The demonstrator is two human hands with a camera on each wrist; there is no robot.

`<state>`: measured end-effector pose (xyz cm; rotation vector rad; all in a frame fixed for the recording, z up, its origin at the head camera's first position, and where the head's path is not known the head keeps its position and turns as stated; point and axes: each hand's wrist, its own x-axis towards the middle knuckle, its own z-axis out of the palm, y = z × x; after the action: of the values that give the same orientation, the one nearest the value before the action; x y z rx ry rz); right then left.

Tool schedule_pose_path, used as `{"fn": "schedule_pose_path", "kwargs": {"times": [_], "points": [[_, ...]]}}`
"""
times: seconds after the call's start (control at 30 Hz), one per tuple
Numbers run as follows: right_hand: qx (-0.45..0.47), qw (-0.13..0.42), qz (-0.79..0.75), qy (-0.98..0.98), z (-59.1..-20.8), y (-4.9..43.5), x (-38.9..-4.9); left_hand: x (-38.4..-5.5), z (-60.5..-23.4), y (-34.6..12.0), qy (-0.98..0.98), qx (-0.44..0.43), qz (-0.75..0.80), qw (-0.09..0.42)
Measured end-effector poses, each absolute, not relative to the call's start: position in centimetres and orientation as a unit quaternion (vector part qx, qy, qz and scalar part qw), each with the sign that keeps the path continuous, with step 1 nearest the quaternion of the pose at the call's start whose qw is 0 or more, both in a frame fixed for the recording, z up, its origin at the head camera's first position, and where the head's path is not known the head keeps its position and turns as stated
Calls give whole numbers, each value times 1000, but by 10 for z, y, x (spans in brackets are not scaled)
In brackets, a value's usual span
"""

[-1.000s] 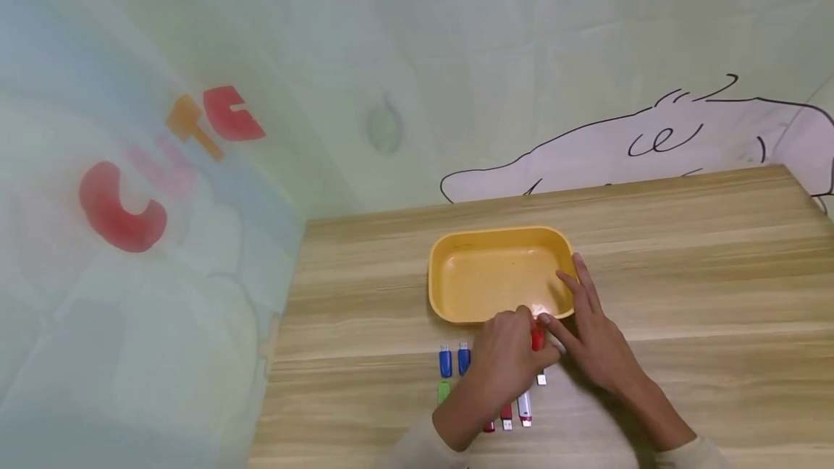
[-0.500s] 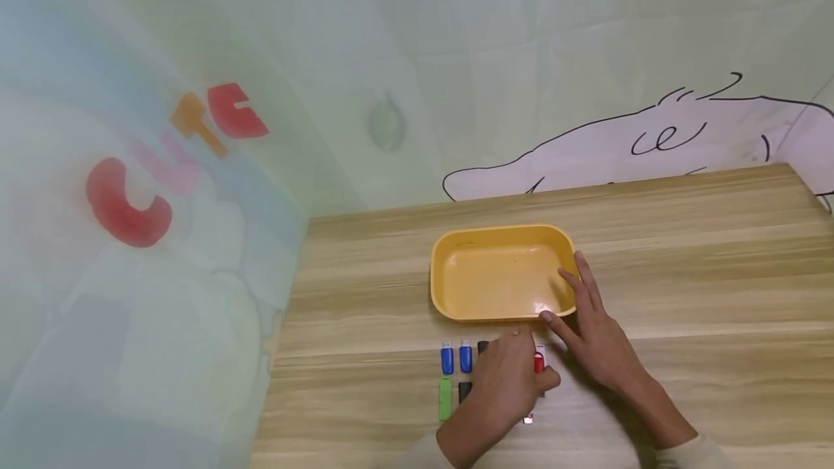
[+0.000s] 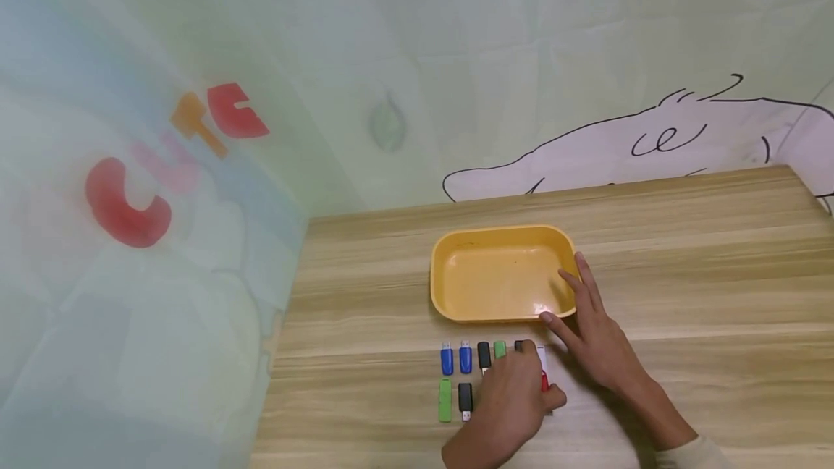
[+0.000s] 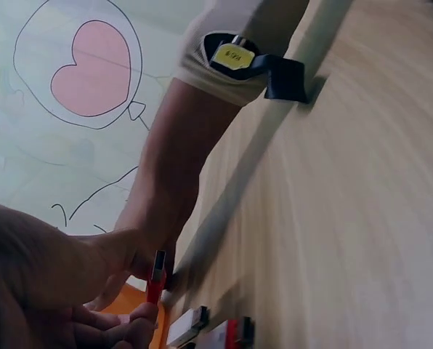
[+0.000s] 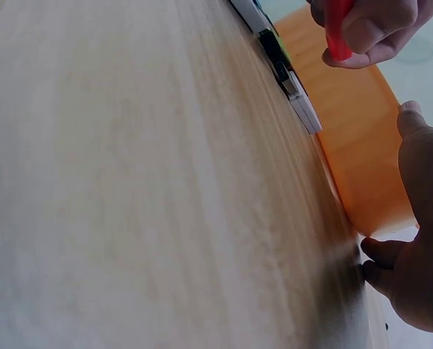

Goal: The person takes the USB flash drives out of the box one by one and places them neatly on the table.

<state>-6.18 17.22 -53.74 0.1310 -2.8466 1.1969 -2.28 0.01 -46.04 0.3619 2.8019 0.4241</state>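
Pinching a red USB stick (image 3: 544, 380) between thumb and curled fingers, the left hand (image 3: 515, 396) hovers low over the wooden table (image 3: 684, 295), just in front of the yellow tray (image 3: 502, 237). From the left wrist view the stick (image 4: 156, 275) stands nearly upright in that grip, its metal plug pointing up. The right hand (image 3: 596, 339) lies flat on the table beside the tray's right end, fingers straight and spread, fingertips touching the tray's rim and holding nothing; the right wrist view shows its thumb (image 5: 420, 145) against the tray wall (image 5: 362, 160).

Around the left hand lie more sticks in two rows: two blue ones (image 3: 455, 359), a black one (image 3: 483, 355) and a green one (image 3: 499, 349) in the far row, with a white one (image 3: 540, 357) partly hidden by the hand; a green one (image 3: 444, 400) and a black one (image 3: 465, 399) in the near row. The hand covers whatever else lies in the near row. The tray holds nothing.
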Motion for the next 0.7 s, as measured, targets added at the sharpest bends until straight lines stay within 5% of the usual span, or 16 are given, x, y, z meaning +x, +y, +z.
{"fn": "schedule_pose_path", "kwargs": {"times": [0.7], "points": [[46,36,384,-922,-539,172,-62,-5,-478,14,980,97,93,149]]}}
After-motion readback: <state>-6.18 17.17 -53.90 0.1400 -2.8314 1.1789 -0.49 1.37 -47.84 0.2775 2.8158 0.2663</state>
